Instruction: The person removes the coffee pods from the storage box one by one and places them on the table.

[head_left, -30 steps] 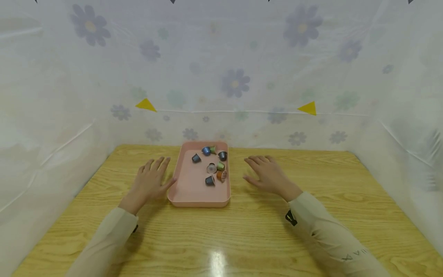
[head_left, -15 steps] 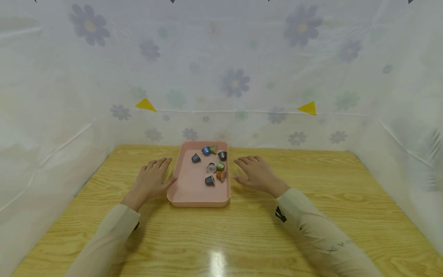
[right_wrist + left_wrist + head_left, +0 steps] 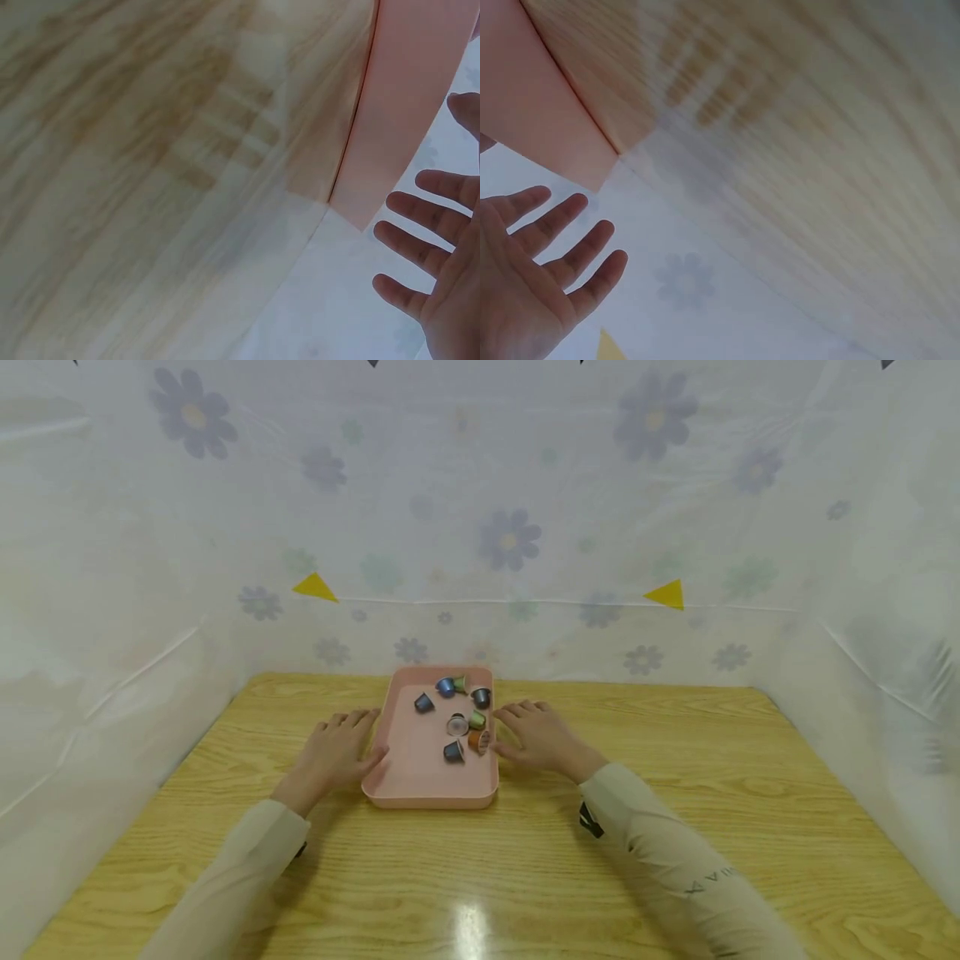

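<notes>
A pink tray [image 3: 405, 768] lies on the table left of centre in the head view. Several coffee capsules are in it, mostly toward its right side: blue [image 3: 446, 687], green [image 3: 477, 720], orange [image 3: 479, 742] and dark ones [image 3: 453, 752]. My left hand [image 3: 333, 753] is at the tray's left side, fingers spread, thumb overlapping the rim. On the opposite side my right hand [image 3: 542, 737] has its fingertips right at the right rim. Both wrist views show the fingers extended beside the tray's outer wall [image 3: 409, 97], with nothing held.
The wooden table [image 3: 675, 760] extends to both sides and in front of the tray. Behind it hangs a pale flower-patterned sheet [image 3: 510, 485], with two yellow triangles [image 3: 315, 587] on it. Similar sheeting encloses the left and right sides.
My right hand has moved left across the table to the tray's right rim. My left hand has shifted slightly right, closer to the tray. The tray and capsules stay put.
</notes>
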The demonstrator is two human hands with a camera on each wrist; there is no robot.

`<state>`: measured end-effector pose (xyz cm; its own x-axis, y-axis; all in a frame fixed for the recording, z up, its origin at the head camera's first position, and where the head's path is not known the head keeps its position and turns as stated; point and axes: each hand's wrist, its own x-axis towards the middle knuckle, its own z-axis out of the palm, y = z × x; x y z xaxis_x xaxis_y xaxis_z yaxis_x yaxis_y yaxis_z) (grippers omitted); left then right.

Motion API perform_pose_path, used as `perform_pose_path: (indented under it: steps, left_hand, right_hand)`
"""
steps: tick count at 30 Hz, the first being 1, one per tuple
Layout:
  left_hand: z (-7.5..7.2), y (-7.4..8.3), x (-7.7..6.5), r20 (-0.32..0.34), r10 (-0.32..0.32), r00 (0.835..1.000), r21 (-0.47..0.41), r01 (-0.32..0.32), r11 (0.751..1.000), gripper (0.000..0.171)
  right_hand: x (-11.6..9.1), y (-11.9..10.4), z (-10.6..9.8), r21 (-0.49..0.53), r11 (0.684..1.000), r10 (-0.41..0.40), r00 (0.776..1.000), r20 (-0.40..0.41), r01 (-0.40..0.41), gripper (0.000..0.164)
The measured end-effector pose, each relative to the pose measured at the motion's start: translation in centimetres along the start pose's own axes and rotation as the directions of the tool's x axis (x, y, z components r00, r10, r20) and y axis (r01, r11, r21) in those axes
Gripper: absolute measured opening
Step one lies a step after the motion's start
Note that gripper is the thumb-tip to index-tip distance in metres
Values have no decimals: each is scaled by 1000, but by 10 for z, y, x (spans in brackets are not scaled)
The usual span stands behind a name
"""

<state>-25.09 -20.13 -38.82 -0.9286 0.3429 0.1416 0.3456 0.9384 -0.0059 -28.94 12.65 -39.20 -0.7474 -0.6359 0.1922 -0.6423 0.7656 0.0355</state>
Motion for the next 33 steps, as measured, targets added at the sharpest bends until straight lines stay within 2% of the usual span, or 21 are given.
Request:
perform_pose_path:
  steps: [9, 16, 24, 33]
  left_hand:
    - [3, 1, 0, -7, 16, 1000, 3, -16, 1000, 60]
    - [3, 1, -1, -10, 29, 1000, 12, -29, 1000, 57]
    - [4, 2, 0, -12, 45, 999, 13, -45, 999, 55]
    - [5, 3, 0, -19, 60, 998, 1, -60, 998, 53]
  right_hand:
    - [0, -7, -3, 61, 998, 11, 999, 30, -13, 55]
    - [2, -8, 0, 48, 999, 5, 1000, 30, -7, 53]
    - [3, -10, 0, 34, 999, 28, 996, 84, -31, 55]
    - [3, -9, 2, 17, 999, 29, 996, 82, -30, 55]
